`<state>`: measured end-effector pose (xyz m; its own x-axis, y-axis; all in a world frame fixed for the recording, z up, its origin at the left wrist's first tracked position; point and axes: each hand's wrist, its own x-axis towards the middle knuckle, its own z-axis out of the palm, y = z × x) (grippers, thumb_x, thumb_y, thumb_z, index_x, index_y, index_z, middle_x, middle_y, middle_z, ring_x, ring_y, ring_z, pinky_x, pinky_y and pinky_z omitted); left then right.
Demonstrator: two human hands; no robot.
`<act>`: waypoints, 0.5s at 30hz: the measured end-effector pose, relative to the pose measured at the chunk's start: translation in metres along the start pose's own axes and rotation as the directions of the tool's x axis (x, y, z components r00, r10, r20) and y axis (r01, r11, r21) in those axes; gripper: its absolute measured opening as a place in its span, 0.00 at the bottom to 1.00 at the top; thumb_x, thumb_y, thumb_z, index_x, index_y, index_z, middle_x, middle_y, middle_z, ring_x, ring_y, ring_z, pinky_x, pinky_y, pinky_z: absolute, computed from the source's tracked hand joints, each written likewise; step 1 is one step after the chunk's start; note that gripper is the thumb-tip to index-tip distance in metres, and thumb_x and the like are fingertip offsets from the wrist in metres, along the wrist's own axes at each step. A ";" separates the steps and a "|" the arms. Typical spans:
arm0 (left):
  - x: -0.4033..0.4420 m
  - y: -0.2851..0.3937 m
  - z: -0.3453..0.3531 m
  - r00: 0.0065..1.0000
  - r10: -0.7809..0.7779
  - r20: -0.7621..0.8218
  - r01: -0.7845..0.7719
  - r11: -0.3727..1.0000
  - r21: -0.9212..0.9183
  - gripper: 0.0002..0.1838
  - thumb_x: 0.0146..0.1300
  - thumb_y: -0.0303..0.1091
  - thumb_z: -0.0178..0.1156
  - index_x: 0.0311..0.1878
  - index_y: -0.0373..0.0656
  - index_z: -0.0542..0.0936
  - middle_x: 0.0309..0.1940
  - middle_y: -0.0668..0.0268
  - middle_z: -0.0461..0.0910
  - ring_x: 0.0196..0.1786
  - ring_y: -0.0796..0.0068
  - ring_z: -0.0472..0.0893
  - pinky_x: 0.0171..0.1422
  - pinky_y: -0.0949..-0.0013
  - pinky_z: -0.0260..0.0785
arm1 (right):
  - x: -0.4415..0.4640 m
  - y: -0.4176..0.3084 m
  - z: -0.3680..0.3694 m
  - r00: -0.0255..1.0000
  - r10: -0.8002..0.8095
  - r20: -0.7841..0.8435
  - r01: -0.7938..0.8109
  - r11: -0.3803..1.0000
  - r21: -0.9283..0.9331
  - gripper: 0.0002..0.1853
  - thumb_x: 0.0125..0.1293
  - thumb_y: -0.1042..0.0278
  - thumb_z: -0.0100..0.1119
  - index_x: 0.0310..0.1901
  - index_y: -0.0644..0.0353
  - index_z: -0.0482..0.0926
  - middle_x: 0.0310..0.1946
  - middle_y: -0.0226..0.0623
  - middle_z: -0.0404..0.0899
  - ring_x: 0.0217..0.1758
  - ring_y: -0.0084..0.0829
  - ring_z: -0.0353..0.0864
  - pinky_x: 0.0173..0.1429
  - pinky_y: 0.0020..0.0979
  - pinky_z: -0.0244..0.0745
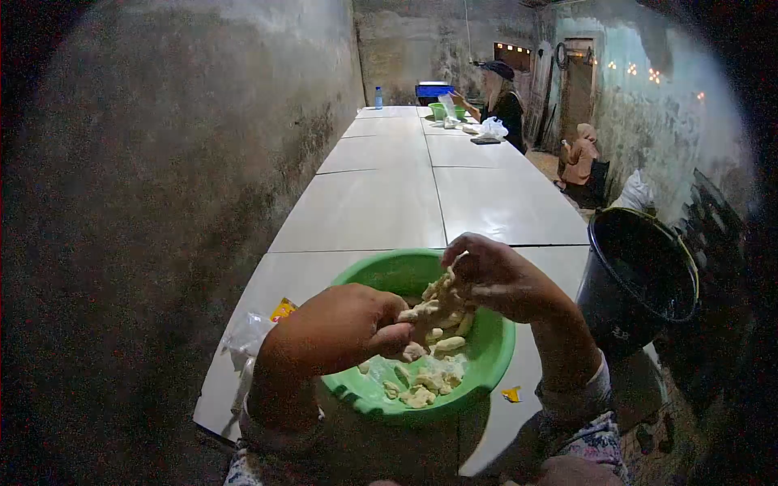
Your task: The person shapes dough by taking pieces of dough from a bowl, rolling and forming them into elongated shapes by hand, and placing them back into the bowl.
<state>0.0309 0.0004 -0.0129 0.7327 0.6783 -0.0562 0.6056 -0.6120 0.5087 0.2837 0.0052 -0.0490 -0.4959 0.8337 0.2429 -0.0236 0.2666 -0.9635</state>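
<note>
A green basin (496, 356) stands on the tiled table in front of me, with pale dough lumps (433, 381) and some white powder at its bottom. My left hand (348, 328) reaches over the basin's left side, fingers closed on a ragged piece of dough (420, 311). Opposite it, my right hand (502, 279) is bent over the far right rim, its fingers curled around dough that hangs down toward the left hand. Both hands meet at this dough above the basin. The right palm and part of the dough are hidden.
A black bucket (640, 275) stands right of the table. Plastic bags (247, 334) and a yellow packet (284, 309) lie left of the basin, a yellow scrap (510, 394) at right. One person (502, 105) works at the table's far end; another (580, 154) sits low by the wall.
</note>
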 end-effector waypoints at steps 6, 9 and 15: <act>0.007 -0.022 0.001 0.978 0.185 -0.098 -0.185 0.983 0.013 0.15 0.66 0.38 0.56 0.48 0.36 0.75 0.33 0.58 0.82 0.35 0.66 0.82 0.41 0.64 0.74 | 0.001 -0.005 0.006 0.997 -0.014 -0.078 -0.004 0.972 -0.236 0.16 0.59 0.67 0.67 0.45 0.66 0.76 0.40 0.37 0.80 0.41 0.24 0.78 0.48 0.28 0.75; 0.009 -0.023 0.005 0.963 0.218 -0.159 -0.267 0.854 -0.447 0.24 0.65 0.30 0.57 0.63 0.42 0.61 0.33 0.56 0.79 0.37 0.72 0.79 0.39 0.71 0.72 | -0.003 -0.009 0.022 0.998 0.005 -0.066 -0.023 0.963 -0.269 0.18 0.58 0.71 0.67 0.48 0.67 0.76 0.41 0.38 0.82 0.43 0.25 0.80 0.50 0.29 0.77; 0.013 -0.007 0.005 0.978 0.182 -0.100 -0.208 0.847 -0.490 0.29 0.66 0.38 0.60 0.66 0.44 0.61 0.43 0.55 0.79 0.46 0.68 0.80 0.53 0.68 0.72 | -0.003 -0.006 0.032 0.993 -0.092 -0.071 0.034 0.818 -0.574 0.11 0.60 0.77 0.59 0.45 0.65 0.75 0.36 0.45 0.80 0.36 0.34 0.81 0.40 0.34 0.77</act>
<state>0.0375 0.0118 -0.0211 0.7961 0.5925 0.1232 0.2085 -0.4597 0.8633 0.2573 -0.0140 -0.0475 -0.4284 0.8382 0.3374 0.4619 0.5241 -0.7155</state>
